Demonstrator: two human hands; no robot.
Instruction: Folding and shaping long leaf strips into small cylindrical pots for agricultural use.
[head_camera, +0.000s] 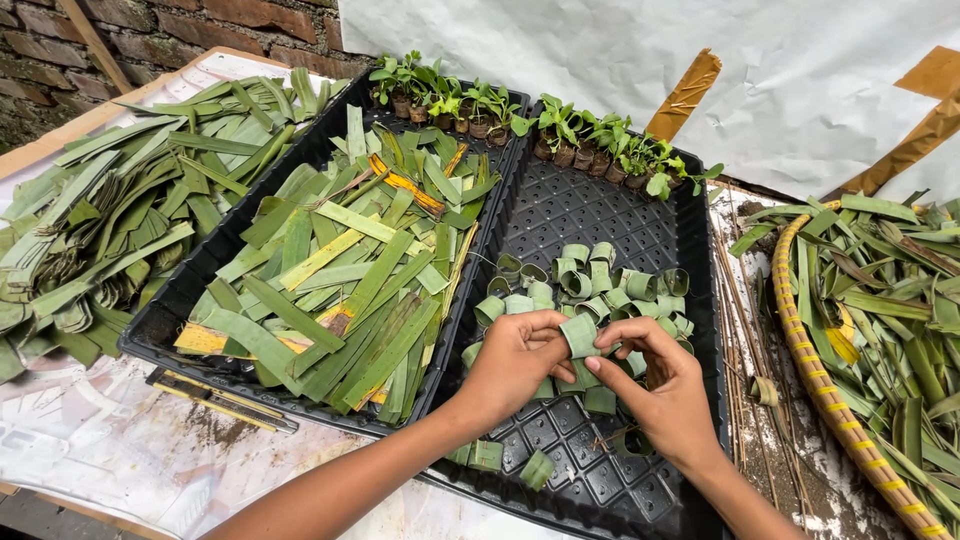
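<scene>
My left hand (512, 362) and my right hand (660, 385) meet over a black plastic seedling tray (590, 215), both pinching one green leaf strip rolled into a small ring (580, 333). Beneath and behind my hands lies a pile of several finished leaf rings (590, 280). A few more rings (537, 468) sit near the tray's front. A second black tray (170, 300) to the left is heaped with flat cut leaf strips (345, 270).
Small seedlings in leaf pots (560, 130) line the far edges of both trays. More long leaves are piled at far left (110, 200) and in a woven basket (830, 400) at right. A brick wall and a white sheet stand behind.
</scene>
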